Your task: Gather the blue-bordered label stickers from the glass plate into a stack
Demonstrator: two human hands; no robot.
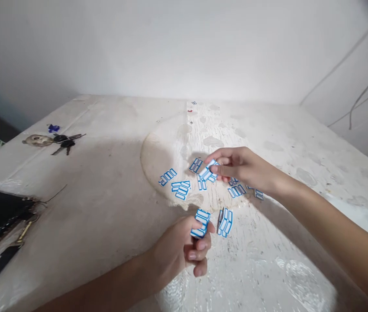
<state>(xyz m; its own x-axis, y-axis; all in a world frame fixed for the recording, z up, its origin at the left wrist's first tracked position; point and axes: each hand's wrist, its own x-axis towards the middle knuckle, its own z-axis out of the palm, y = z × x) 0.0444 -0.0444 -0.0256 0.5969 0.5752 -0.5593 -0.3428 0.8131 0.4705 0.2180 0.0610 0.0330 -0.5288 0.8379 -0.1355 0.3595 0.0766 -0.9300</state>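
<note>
My left hand (187, 245) pinches a small stack of white cards with blue borders (201, 223) between thumb and fingers, low at the middle. Farther out, my right hand (232, 164) has thumb and fingers closed on another white and blue card (208, 171) just over the table. Around it lie loose cards of the same kind: some to the left (180, 189), one beyond the fingertips (196, 165), and several partly covered near the right wrist (237, 190). Close to my left fingertips is a small pile of cards (225, 222). What is printed on them is too small to read.
The whitish table (106, 195) has a stained, worn surface and meets a pale wall (184, 47). Keys (64, 142) and a blue scrap (53, 128) lie at the left. A black bag-like thing with a strap (2, 221) sits at the left edge. Thin cables (354, 104) hang at the right.
</note>
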